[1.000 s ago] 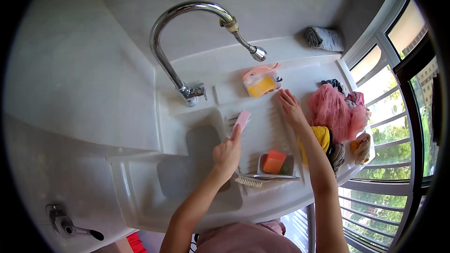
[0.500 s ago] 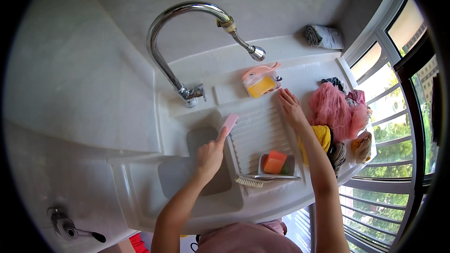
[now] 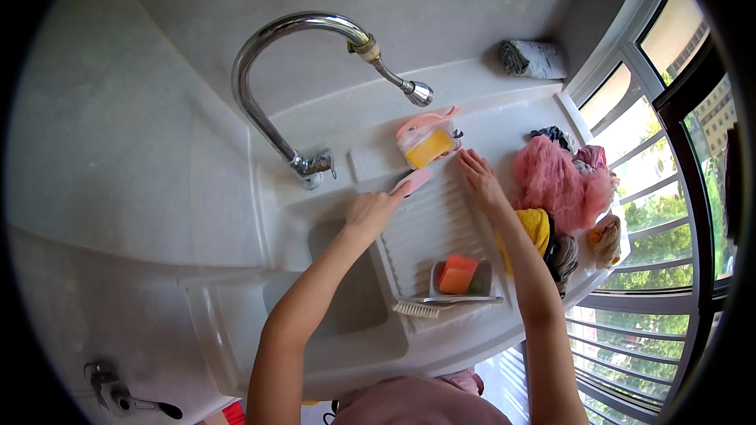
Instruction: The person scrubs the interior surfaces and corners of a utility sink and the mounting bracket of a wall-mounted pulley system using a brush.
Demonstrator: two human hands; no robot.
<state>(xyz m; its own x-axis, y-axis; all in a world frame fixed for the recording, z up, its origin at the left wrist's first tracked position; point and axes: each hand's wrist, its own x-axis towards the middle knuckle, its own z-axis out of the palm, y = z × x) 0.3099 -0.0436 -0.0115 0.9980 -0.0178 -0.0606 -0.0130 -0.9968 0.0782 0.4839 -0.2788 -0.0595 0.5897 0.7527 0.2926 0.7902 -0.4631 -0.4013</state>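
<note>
My left hand (image 3: 370, 214) is closed around one end of a flat, oblong pink object (image 3: 416, 179); its exact kind is unclear, and a dark strip shows along its underside. It is over the upper left part of the ribbed washboard (image 3: 431, 224) of the white sink. My right hand (image 3: 482, 179) rests at the washboard's upper right edge, fingers stretched out and holding nothing. Just beyond both hands lies a pink and clear pouch (image 3: 423, 123) with a yellow block (image 3: 429, 149) in it.
Near the front, a grey dish (image 3: 483, 267) holds an orange block (image 3: 457, 274), beside a white-bristled brush (image 3: 416, 309). Pink tulle (image 3: 551, 177) and yellow cloth (image 3: 533, 228) pile at right. A chrome faucet (image 3: 303, 20) arches over the basin (image 3: 350, 307). A rolled grey cloth (image 3: 535, 60) lies behind.
My left hand has moved away from me and to the right, carrying the pink object from the basin's edge onto the upper washboard. My right hand stays nearly in place.
</note>
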